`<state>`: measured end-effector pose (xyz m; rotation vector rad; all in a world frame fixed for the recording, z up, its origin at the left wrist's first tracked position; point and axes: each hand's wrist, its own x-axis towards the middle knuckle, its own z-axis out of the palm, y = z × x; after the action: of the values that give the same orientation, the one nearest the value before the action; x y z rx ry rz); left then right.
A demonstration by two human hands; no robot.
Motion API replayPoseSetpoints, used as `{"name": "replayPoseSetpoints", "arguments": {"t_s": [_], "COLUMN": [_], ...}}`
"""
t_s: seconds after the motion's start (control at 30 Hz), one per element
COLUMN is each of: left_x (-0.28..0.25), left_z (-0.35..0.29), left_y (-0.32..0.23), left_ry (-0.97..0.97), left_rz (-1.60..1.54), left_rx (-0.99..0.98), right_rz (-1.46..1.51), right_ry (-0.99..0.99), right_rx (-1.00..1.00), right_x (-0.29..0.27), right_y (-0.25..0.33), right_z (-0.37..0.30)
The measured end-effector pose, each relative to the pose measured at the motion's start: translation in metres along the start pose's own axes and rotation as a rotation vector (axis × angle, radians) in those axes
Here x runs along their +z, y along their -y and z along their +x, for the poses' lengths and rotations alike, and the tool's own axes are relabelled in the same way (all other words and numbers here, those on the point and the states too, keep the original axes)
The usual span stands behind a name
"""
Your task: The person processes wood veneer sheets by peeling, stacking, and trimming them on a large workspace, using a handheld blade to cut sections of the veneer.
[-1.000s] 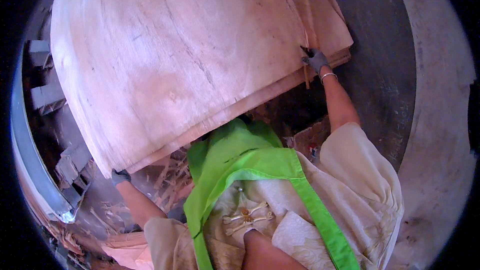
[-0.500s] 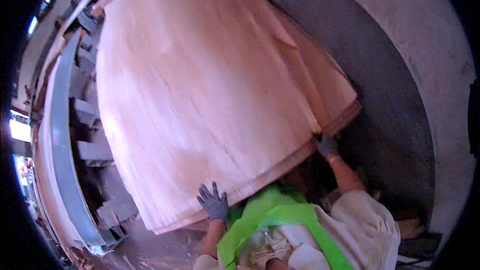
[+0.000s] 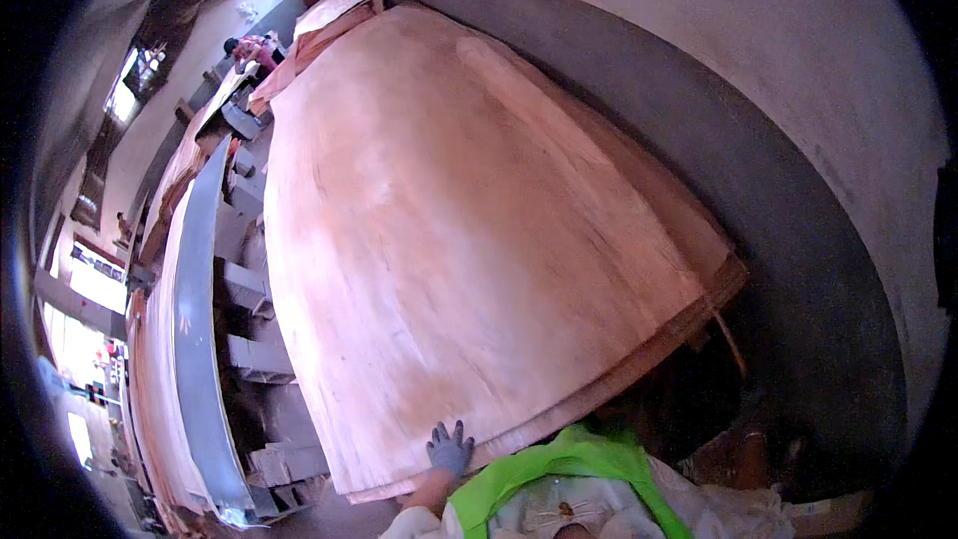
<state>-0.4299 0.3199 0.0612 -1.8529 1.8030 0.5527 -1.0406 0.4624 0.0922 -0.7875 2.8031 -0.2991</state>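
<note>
A large stack of thin, pale pinkish wood veneer sheets (image 3: 479,230) spreads out before me. My left hand (image 3: 451,447), in a grey glove, lies flat on the top sheet at the near edge with its fingers spread. At the near right corner a narrow veneer strip (image 3: 733,344) hangs down past the stack's edge. My right forearm (image 3: 750,459) is low on the right, dim and blurred. The right hand is lost in the dark just above it, close to the lower end of the strip, so its fingers cannot be made out.
A wall with a dark lower band (image 3: 798,190) curves along the right. To the left stand grey blocks (image 3: 254,354) and a long blue-grey panel (image 3: 200,309), with more veneer beside it. Another person (image 3: 257,52) bends over sheets at the far left.
My right hand has left the stack's near right edge and dropped lower right; a strip now hangs there. The raised fold on the top sheet is gone. The view has tilted up.
</note>
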Motion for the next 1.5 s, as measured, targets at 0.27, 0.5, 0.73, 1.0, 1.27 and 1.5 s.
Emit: {"name": "replayPoseSetpoints", "arguments": {"t_s": [0.27, 0.5, 0.73, 1.0, 1.27, 1.5], "left_x": [-0.017, -0.012, -0.006, 0.000, 0.200, 0.386], "left_z": [-0.001, 0.008, -0.003, -0.043, -0.231, -0.436], "left_y": [-0.012, -0.004, 0.007, 0.057, 0.220, 0.307], "left_ry": [0.127, 0.097, 0.038, -0.407, -0.381, -0.384], "left_rz": [-0.015, -0.027, -0.100, -0.527, -0.900, -1.139], "left_rx": [0.002, -0.001, 0.016, 0.092, -0.234, -1.097], "right_rz": [0.040, 0.229, 0.740, 1.102, 0.962, 0.499], "right_ry": [-0.162, -0.225, 0.303, 0.730, 0.592, 0.078], "right_rx": [-0.014, -0.233, -0.502, -0.154, -0.163, -0.600], "right_x": [-0.054, -0.038, 0.091, 0.097, 0.150, 0.195], "right_y": [-0.032, 0.030, 0.174, 0.316, 0.350, 0.412], "right_z": [0.109, 0.160, -0.026, -0.173, -0.158, -0.247]}}
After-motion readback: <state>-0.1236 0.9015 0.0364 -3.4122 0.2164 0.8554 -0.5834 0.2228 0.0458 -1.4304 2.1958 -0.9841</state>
